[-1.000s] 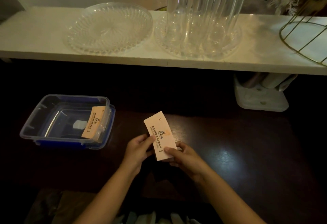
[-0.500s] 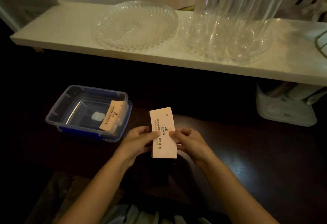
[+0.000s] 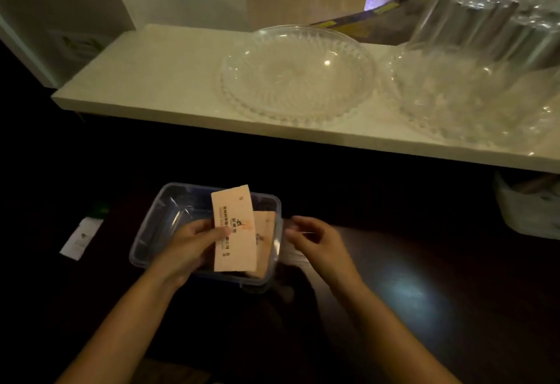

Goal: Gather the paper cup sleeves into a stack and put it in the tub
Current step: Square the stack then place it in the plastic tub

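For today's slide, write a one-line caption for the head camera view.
Left hand holds pale orange paper cup sleeves over the clear plastic tub; right hand open beside it.

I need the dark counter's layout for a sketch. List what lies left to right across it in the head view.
White card → left hand → held stack of cup sleeves → right hand → white holder at the right edge. The tub sits behind the left hand and stack.

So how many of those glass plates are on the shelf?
2. An empty glass plate sits mid-shelf; the other plate, to its right, holds upturned glasses.
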`<state>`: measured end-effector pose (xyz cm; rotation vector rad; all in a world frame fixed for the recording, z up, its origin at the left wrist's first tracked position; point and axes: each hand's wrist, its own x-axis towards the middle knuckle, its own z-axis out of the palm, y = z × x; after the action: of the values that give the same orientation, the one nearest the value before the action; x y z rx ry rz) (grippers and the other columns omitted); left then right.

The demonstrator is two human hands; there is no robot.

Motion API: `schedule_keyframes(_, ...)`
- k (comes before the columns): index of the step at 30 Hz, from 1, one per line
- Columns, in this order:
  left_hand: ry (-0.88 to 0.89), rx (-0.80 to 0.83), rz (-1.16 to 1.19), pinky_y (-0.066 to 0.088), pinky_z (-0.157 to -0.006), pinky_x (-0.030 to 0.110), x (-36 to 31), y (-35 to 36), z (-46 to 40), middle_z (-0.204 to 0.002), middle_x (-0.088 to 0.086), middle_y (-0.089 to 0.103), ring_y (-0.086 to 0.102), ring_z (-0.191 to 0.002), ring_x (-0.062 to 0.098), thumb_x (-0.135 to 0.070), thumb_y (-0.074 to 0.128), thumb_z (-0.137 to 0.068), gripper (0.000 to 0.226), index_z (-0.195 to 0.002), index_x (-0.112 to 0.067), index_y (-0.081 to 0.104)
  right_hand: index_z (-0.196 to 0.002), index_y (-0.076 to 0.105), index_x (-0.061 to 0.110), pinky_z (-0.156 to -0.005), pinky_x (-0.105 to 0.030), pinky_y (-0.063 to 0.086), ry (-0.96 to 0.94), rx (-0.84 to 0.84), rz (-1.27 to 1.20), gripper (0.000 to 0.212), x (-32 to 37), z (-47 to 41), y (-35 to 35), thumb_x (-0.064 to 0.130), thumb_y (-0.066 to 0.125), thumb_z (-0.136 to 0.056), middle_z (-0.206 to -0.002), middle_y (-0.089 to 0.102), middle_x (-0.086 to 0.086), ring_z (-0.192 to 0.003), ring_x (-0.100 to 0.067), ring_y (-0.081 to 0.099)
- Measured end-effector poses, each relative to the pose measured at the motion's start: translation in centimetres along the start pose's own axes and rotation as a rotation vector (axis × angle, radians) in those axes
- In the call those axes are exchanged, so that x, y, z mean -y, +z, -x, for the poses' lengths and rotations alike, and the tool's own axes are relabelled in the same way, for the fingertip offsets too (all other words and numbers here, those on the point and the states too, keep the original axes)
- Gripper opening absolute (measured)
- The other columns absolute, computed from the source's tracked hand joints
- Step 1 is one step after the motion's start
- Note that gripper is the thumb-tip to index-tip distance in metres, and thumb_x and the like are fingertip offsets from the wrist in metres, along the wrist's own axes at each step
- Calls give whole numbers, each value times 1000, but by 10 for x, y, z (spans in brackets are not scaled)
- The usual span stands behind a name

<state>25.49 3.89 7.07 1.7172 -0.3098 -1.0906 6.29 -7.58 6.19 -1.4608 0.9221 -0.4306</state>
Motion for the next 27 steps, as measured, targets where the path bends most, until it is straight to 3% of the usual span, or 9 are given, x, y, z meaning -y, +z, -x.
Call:
schedule_keyframes(3, -47, 2, -26, 52, -51, 24, -3, -41, -27, -66, -6, 74, 69, -67, 9, -8, 62, -80, 11, -84, -18, 62, -120, 54, 21, -65, -6, 48, -56, -84, 109, 44, -1, -17, 26, 24, 70, -80, -99, 60, 17, -91, 6, 59)
schedule_keyframes(5, -101, 22, -69, 52, -59, 28, 1, -56, -44, -76, -2, 74, 68, -80, 14, -9, 64, -78, 12, -86, -18, 61, -121, 53, 22, -76, -12, 46, -127, -167, 254, 48, -2, -20, 43, 23, 72, -77, -110, 61, 6, -99, -4, 57)
schedule_keyframes(7, -150, 57, -121, 51, -69, 33, 5, -63, -59, -87, 3, 71, 65, -90, 20, -9, 65, -77, 16, -90, -17, 61, -124, 51, 20, -93, -27, 42, -309, -246, 578, 54, -8, -20, 61, 24, 73, -75, -120, 61, -1, -108, -12, 54)
schedule_keyframes(9, -201, 88, -185, 49, -73, 34, 10, -65, -70, -90, 2, 68, 63, -89, 18, -11, 67, -76, 19, -92, -18, 60, -131, 44, 17, -110, -45, 21, -436, -209, 1008, 61, -18, -22, 74, 33, 68, -77, -135, 53, -6, -126, -22, 45)
schedule_keyframes(11, -245, 91, -234, 45, -67, 30, 14, -63, -77, -87, 0, 66, 60, -83, 13, -14, 68, -75, 17, -87, -21, 58, -139, 30, 18, -111, -49, -7, -380, -58, 1215, 67, -26, -24, 81, 43, 57, -83, -148, 36, -5, -140, -22, 22)
schedule_keyframes(13, -277, 100, -263, 44, -68, 30, 18, -59, -82, -85, -1, 66, 59, -80, 12, -15, 69, -74, 17, -86, -21, 57, -142, 22, 19, -106, -49, -21, -334, 15, 1255, 69, -32, -28, 82, 46, 51, -86, -154, 24, -4, -142, -21, 9)
schedule_keyframes(18, -329, 162, -264, 46, -81, 36, 26, -46, -88, -87, -1, 65, 59, -82, 13, -12, 68, -75, 17, -86, -21, 58, -140, 28, 17, -97, -52, -31, -352, 59, 1363, 59, -29, -36, 81, 39, 49, -89, -151, 29, -8, -141, -26, 17)
schedule_keyframes(24, -311, 188, -297, 44, -64, 27, 31, -33, -85, -87, -4, 64, 58, -81, 11, -14, 64, -79, 12, -86, -22, 58, -138, 32, 18, -102, -54, -23, -302, 71, 1329, 57, -32, -38, 82, 38, 51, -89, -151, 29, -6, -139, -25, 22)
schedule_keyframes(27, -231, 177, -411, 38, -58, 21, 30, -29, -83, -94, -3, 64, 55, -77, 6, -16, 61, -82, 17, -99, -19, 60, -137, 32, 18, -101, -55, -23, -303, 89, 1331, 57, -32, -39, 82, 39, 52, -88, -151, 30, -6, -139, -26, 23)
